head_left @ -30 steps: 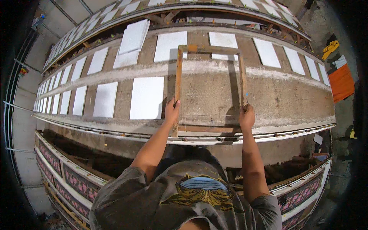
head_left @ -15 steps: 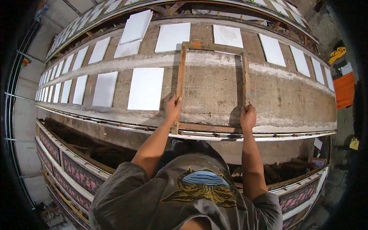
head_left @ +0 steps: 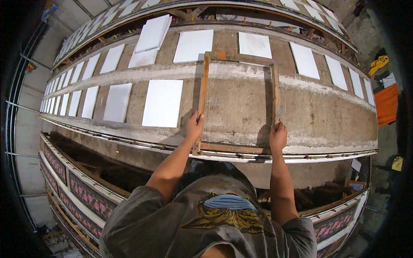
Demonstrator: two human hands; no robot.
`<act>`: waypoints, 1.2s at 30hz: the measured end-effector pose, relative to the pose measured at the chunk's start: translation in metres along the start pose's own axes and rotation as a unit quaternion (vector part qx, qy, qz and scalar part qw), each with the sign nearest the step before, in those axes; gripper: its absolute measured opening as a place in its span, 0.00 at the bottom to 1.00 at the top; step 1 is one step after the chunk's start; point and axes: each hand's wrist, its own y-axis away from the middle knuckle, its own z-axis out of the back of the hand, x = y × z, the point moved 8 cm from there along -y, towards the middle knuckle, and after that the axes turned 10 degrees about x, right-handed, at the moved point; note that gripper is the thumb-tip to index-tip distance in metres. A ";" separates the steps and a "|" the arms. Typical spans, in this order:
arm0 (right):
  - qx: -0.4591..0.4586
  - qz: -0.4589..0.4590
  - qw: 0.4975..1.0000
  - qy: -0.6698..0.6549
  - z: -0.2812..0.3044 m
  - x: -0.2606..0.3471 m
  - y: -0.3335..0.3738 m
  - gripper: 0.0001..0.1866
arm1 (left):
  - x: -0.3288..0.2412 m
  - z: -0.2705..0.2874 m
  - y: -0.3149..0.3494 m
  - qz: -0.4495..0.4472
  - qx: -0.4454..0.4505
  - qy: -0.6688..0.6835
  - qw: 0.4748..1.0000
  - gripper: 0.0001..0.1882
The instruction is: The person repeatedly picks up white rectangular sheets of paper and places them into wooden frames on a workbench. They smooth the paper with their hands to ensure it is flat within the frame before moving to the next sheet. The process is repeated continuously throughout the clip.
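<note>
A long, stained table runs across the middle of the picture, set with white sheets. At centre, over its brown surface, is a wooden frame: the left hand grips its left bar, the right hand its right bar. Whether it touches the table is hard to tell. Handling it well probably means lifting and lowering both sides evenly, clear of the nearest sheet, left of centre.
</note>
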 end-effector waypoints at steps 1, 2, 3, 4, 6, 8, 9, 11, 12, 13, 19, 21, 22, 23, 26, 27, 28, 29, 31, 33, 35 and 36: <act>0.003 0.003 1.000 0.002 0.001 0.003 0.001 0.12 | 0.000 0.002 0.002 -0.010 -0.011 -0.007 1.000 0.35; -0.018 0.015 1.000 -0.002 0.004 0.005 0.001 0.12 | 0.004 0.000 0.001 -0.020 -0.020 -0.005 1.000 0.35; -0.039 0.028 0.999 -0.006 0.004 0.005 0.001 0.11 | 0.011 -0.003 -0.001 -0.028 -0.028 -0.002 0.999 0.35; -0.059 0.040 0.997 -0.011 0.005 0.006 0.001 0.11 | 0.017 -0.005 -0.002 -0.036 -0.037 0.000 0.999 0.35; -0.030 0.013 0.999 -0.004 -0.002 -0.004 0.000 0.13 | 0.016 -0.007 -0.003 -0.003 -0.010 0.006 1.000 0.35; -0.004 -0.003 1.000 0.002 -0.005 -0.007 -0.003 0.14 | 0.013 -0.007 -0.003 0.026 0.013 0.012 0.999 0.35; 0.007 -0.007 1.000 0.004 -0.006 -0.006 -0.003 0.15 | 0.009 -0.006 -0.002 0.039 0.024 0.014 0.999 0.35; 0.009 -0.008 1.000 0.010 -0.007 -0.008 -0.004 0.15 | 0.007 -0.005 -0.002 0.036 0.021 0.003 0.999 0.36; 0.000 -0.005 1.000 0.015 -0.010 -0.013 -0.005 0.15 | 0.006 -0.005 -0.002 0.020 0.007 -0.011 1.000 0.36; -0.009 -0.003 1.000 0.020 -0.012 -0.018 -0.006 0.16 | 0.005 -0.004 -0.002 0.004 -0.006 -0.025 1.000 0.36; -0.017 0.013 1.000 -0.008 0.002 0.007 0.001 0.14 | 0.006 -0.001 0.002 0.105 0.068 -0.027 0.992 0.35; -0.021 -0.008 0.999 0.038 0.002 -0.002 0.000 0.18 | 0.016 -0.006 -0.003 0.045 0.014 -0.063 0.997 0.34; -0.022 -0.019 0.998 0.059 -0.002 -0.004 0.001 0.21 | 0.018 -0.009 -0.004 0.015 -0.013 -0.083 0.996 0.33; -0.029 -0.035 0.994 0.102 -0.001 0.001 0.004 0.23 | 0.004 -0.004 -0.003 0.023 -0.005 -0.105 0.994 0.31; -0.053 -0.040 0.982 0.178 0.017 0.045 0.003 0.29 | -0.039 0.025 -0.002 0.096 0.128 -0.095 0.982 0.29; -0.061 -0.019 0.983 0.169 0.015 0.063 -0.001 0.30 | -0.037 0.035 -0.008 0.069 0.088 -0.099 0.989 0.28; -0.069 0.002 0.985 0.160 0.010 0.081 -0.006 0.30 | -0.030 0.043 -0.012 0.042 0.046 -0.104 0.993 0.27; -0.064 0.064 0.984 0.151 -0.002 0.104 -0.012 0.31 | -0.026 0.051 -0.018 0.012 0.011 -0.109 0.994 0.26; -0.037 0.150 0.985 0.073 -0.028 0.167 -0.020 0.29 | -0.020 0.080 -0.036 0.014 -0.012 -0.058 0.998 0.26; -0.009 0.211 0.977 -0.021 -0.062 0.238 -0.024 0.25 | -0.006 0.109 -0.061 0.027 -0.037 -0.002 0.999 0.24; 0.067 0.214 0.964 -0.141 -0.100 0.312 -0.031 0.22 | 0.013 0.141 -0.090 0.028 -0.078 0.063 0.995 0.23; 0.129 0.199 0.950 -0.204 -0.120 0.351 -0.034 0.21 | 0.025 0.159 -0.105 0.027 -0.100 0.094 0.990 0.23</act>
